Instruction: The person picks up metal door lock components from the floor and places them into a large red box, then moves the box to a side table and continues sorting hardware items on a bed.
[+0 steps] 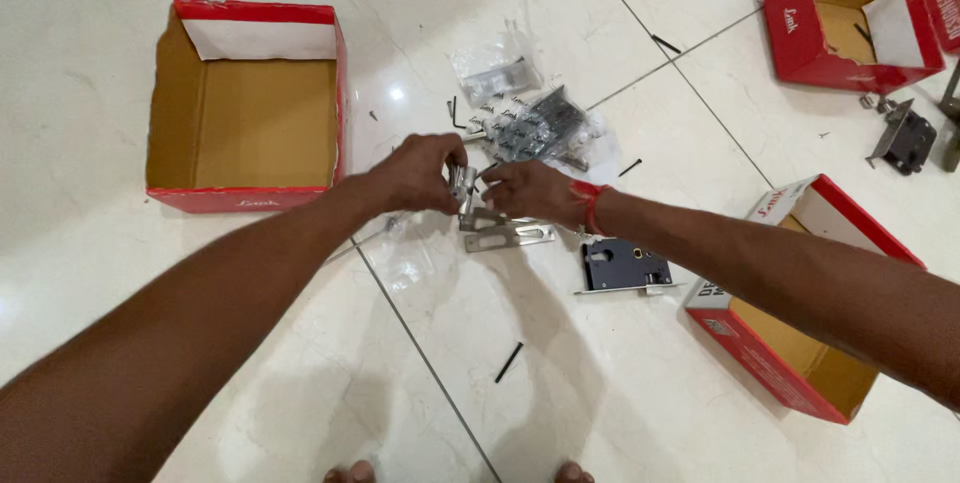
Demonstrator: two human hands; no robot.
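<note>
A: Toes [350,471] at bottom edge; both forearms reach out over the floor [620,383]. Where's the handle?
B: Handle [462,188] upright, long axis vertical, pinched between left hand [415,175] and right hand [530,191]. Both closed on it.
A: Nearer hand?
B: Equal. Plate [505,234] lies flat just beneath, lock body [622,265] to the right.

The open box [245,103] is red outside and plain brown card inside, with one white flap, and the two boxes at the right [850,18] [800,313] are coloured alike. The metal handle piece [463,186] between the hands is shiny silver, the lock case [622,265] black (its edge plate silver). The floor [620,383] is glossy white tile with thin dark joints, and a red thread [592,205] circles the right wrist.
</note>
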